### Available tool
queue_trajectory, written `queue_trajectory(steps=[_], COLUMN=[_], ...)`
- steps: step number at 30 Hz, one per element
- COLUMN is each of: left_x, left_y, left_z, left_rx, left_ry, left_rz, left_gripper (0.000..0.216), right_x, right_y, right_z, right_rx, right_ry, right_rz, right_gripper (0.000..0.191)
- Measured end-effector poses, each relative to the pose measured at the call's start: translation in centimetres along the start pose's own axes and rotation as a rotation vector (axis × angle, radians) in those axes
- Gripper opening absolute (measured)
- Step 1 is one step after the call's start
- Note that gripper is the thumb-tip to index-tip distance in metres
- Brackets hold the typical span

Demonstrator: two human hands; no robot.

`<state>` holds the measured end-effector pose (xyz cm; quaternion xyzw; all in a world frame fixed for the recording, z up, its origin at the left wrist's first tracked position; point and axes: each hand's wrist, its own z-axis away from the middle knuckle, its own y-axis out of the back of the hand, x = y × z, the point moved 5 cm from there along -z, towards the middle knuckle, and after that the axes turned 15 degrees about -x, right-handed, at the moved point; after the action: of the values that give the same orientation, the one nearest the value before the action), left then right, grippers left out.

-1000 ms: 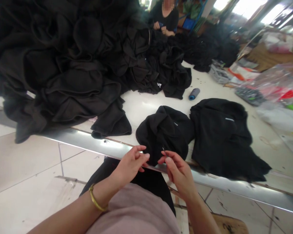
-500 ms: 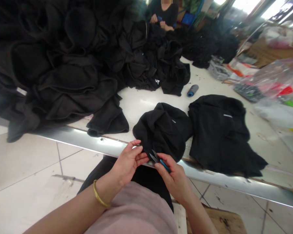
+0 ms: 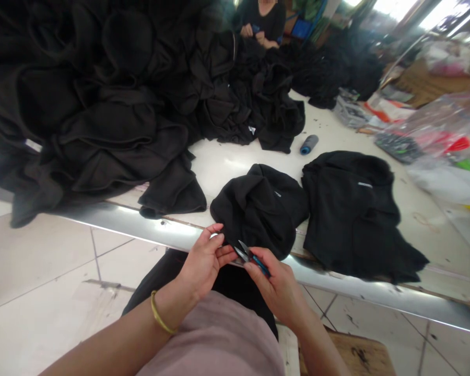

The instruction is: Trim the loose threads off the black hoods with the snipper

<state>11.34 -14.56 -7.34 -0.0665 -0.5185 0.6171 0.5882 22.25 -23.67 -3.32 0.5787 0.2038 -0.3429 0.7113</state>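
Observation:
My right hand (image 3: 276, 284) grips small blue-handled thread snips (image 3: 249, 256), their blades apart and pointing toward my left hand. My left hand (image 3: 206, 261), with a gold bangle on the wrist, is curled with its fingertips pinched close to the blades; what it pinches is too small to make out. Both hands hover at the table's metal front edge (image 3: 149, 223), just below a bunched black garment (image 3: 258, 206). A second black garment (image 3: 356, 209) lies flat to its right.
A large heap of black garments (image 3: 102, 94) covers the table's left and back. A blue thread spool (image 3: 309, 144) lies on the white tabletop. Another person (image 3: 264, 26) sits at the far side. Plastic bags and clutter (image 3: 434, 136) fill the right.
The snips have swung into plain view in my right hand, blades apart. Both hands have dropped slightly toward me and the view has shifted a little left.

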Motion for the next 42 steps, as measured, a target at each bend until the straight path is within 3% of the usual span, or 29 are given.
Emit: queue_trajectory(steps=[9,15,20,25,29,36,42], left_x=[0.0,0.0,0.2,0.4,1.1,1.5,1.6], left_y=[0.1,0.1,-0.5,-1.0,-0.4,-0.7,-1.0], left_z=[0.2,0.1,0.5,0.3,-0.5,-0.2,0.0], left_rx=[-0.026,0.009,-0.014,-0.139,-0.163,-0.226,-0.264], left_ry=[-0.038,-0.047,-0.044,-0.048,-0.086,-0.080,-0.094], left_rz=[-0.054,-0.058,-0.047,-0.063,-0.058,-0.148,-0.211], left_gripper=[0.022,0.031,0.039,0.025,0.020,0.030,0.038], right_x=[-0.5,1.5,1.1,1.0,1.8,2.4,0.7], right_y=[0.1,0.4,0.5,-0.6,-1.4,0.3,0.2], right_z=[-0.4,0.1,-0.3,-2.1,-2.1,-1.0,-2.1], right_rx=[0.013,0.245,0.387,0.295,0.219,0.243,0.028], right_ry=[-0.001,-0.102,-0.045,-0.039,-0.053,-0.074,0.010], right_rz=[-0.001,-0.245,-0.436,-0.435,-0.412,-0.375,-0.276], right_gripper=[0.019,0.024,0.033,0.029,0.026,0.029,0.023])
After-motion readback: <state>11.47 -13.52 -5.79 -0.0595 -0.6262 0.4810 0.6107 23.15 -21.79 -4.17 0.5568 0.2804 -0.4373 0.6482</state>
